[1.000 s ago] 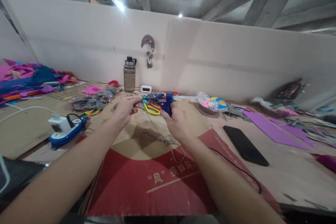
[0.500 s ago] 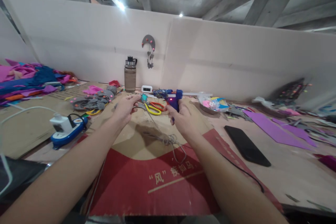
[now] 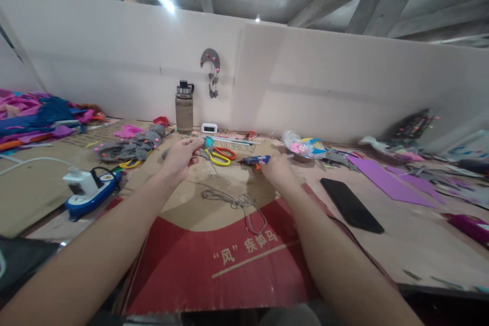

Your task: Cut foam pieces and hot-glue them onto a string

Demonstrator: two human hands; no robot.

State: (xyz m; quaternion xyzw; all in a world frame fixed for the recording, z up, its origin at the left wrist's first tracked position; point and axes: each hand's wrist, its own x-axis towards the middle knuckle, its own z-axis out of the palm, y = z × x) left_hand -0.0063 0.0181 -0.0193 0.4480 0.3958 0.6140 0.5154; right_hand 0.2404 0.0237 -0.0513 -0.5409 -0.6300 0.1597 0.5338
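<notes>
My left hand (image 3: pixel 183 158) is closed in a pinch on a small teal piece (image 3: pixel 208 141), held over the far part of the cardboard sheet. My right hand (image 3: pixel 278 167) is closed around the back of a blue hot glue gun (image 3: pixel 254 160), low at the far right of the sheet, nozzle pointing left; my fingers are partly hidden. Between the hands lie scissors with yellow handles (image 3: pixel 219 159) and orange-handled scissors (image 3: pixel 229 153). A loose bundle of grey cord (image 3: pixel 240 201) rests on the cardboard (image 3: pixel 229 285) nearer to me.
A water bottle (image 3: pixel 184 109) and a small white clock (image 3: pixel 209 128) stand by the white partition (image 3: pixel 324 86). A black phone (image 3: pixel 351 205) lies right, purple felt (image 3: pixel 389 183) beyond it. A blue power strip (image 3: pixel 93 198) with a white plug sits left. Grey felt pieces (image 3: pixel 128 147) lie behind it.
My right hand has brought the glue gun down from above the scissors to the cardboard, tipping it lower. My left hand stays pinched on the teal piece. The view has shifted slightly.
</notes>
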